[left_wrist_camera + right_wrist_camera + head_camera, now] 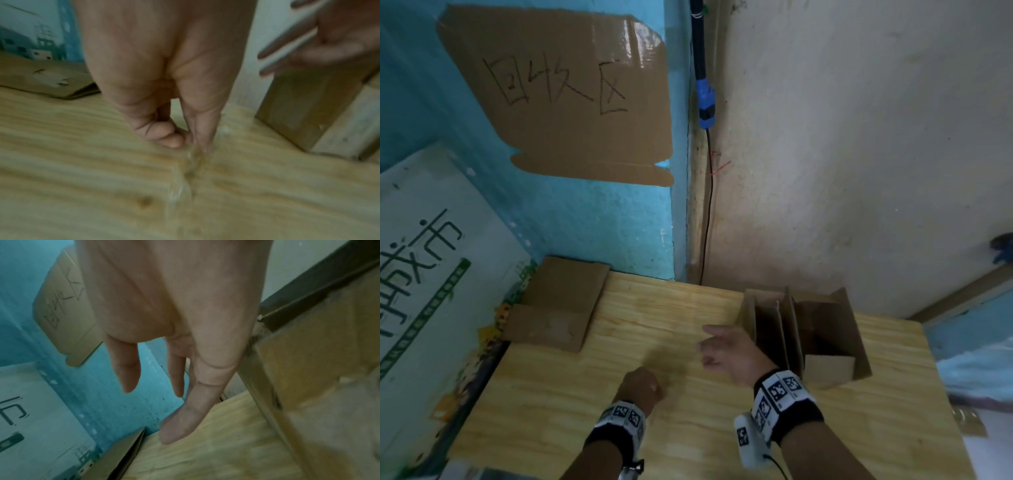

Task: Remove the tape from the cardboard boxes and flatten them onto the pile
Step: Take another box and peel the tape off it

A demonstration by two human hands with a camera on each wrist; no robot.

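Left hand [164,91] pinching a twisted strip of clear tape [191,168] over the wooden table [688,428]; right hand [732,353] loose, fingers [129,369] straight, holding nothing.

Open cardboard boxes [808,332] standing just right of the right hand, close but can't tell if touching. Flattened pile [558,305] lying well off to the left of the left hand, at the table's far corner. Tape dangling below the left fingertips toward the tabletop, pretty blurry.

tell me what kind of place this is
Likely a makeshift cardboard recycling corner: a handwritten cardboard sign taped to the blue wall, flattened cardboard and open boxes on a wooden table.
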